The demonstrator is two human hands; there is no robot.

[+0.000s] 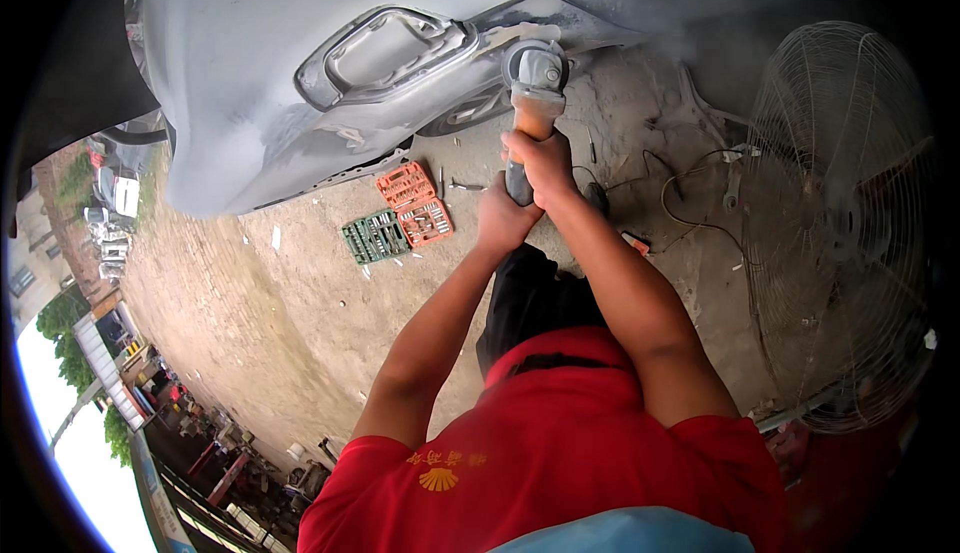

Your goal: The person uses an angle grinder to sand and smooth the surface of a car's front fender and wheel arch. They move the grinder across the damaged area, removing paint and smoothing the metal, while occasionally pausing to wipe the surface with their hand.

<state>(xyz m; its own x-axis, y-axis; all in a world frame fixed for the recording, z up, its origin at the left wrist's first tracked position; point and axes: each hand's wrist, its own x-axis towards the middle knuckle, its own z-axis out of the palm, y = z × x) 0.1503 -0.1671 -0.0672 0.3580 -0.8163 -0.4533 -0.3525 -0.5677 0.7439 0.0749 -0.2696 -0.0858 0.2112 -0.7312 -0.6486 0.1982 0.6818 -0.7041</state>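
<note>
Both my hands are closed around an angle grinder (535, 113) with an orange body and a dusty grey head. My right hand (545, 165) wraps the body in the middle. Just below it, my left hand (503, 218) grips the dark rear end. The grinder's round disc is up against or very near the lower edge of a grey car body (260, 63); I cannot tell whether it touches. Left of the disc, a recessed oval opening (385, 53) in the car shows scuffed, whitish edges.
On the dirt floor lie an orange socket set case (425, 221) and a green one (376, 237), with loose tools beside them. A large wire-caged fan (840, 223) stands at right. A cable (690, 221) runs across the ground. Dust hazes the upper right.
</note>
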